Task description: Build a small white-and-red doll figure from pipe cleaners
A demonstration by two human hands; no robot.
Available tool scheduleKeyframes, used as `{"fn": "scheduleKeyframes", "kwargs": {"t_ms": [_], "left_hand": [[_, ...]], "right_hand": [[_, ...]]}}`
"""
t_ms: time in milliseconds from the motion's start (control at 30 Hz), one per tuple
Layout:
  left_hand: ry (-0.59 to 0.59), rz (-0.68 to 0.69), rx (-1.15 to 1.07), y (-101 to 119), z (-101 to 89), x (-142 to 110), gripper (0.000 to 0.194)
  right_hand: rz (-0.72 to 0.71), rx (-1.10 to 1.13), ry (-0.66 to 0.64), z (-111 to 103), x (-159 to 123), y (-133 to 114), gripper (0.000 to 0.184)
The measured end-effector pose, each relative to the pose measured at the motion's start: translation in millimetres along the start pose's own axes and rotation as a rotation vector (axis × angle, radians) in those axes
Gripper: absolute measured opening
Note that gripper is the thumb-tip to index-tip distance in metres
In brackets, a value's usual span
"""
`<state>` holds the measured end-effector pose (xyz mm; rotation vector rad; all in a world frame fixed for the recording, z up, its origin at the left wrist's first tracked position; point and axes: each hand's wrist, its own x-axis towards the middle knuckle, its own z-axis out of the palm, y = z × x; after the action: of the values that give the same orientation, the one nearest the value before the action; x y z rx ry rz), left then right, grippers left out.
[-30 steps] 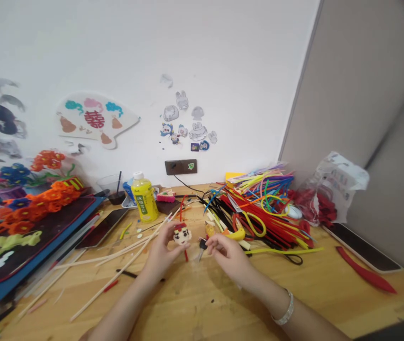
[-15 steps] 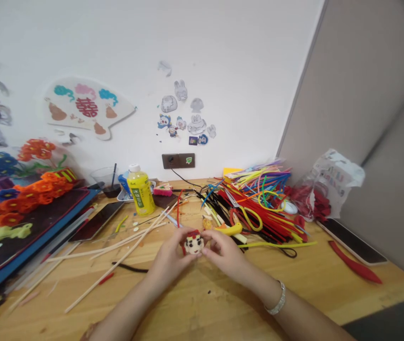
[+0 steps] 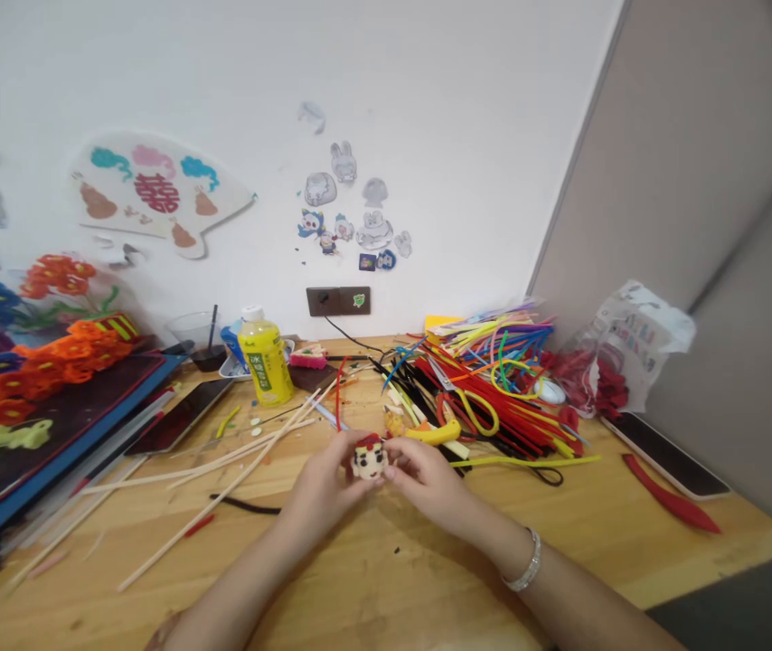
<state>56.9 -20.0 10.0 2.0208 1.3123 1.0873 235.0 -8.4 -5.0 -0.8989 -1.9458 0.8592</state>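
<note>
A craft workspace: a wooden tabletop (image 3: pixel 582 533) heaped with colored pipe cleaners (image 3: pixel 494 389), with finished pipe-cleaner flowers (image 3: pixel 40 380) beside a sticker-dotted white wall (image 3: pixel 440 154).

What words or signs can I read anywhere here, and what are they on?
"囍" (double happiness), in red on the fan-shaped wall plaque.
The yellow bottle has a label with characters too blurred to read.
The plastic bag has print too blurred to read.
No other text can be read.
</note>
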Motion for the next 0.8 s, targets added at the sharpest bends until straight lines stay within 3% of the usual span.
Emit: {"fn": "scheduleKeyframes", "kwargs": {"t_ms": [233,533,800], "left_hand": [[-0.007,0.028,-0.068,-3,1.1,0,0.038],[0.002,0.057,-0.153,-2,6.2,-2,0.038],[0.024,0.033,-0.069,1,3.9,-2,0.037]], "right_hand": [[-0.037,-0.039,0.031,-3,0,-5,0.022],[-0.2,-0.208,0.05,-6,-2,-9,0.022],[-0.184,-0.266,0.021,-7,-2,-12,0.023]]}}
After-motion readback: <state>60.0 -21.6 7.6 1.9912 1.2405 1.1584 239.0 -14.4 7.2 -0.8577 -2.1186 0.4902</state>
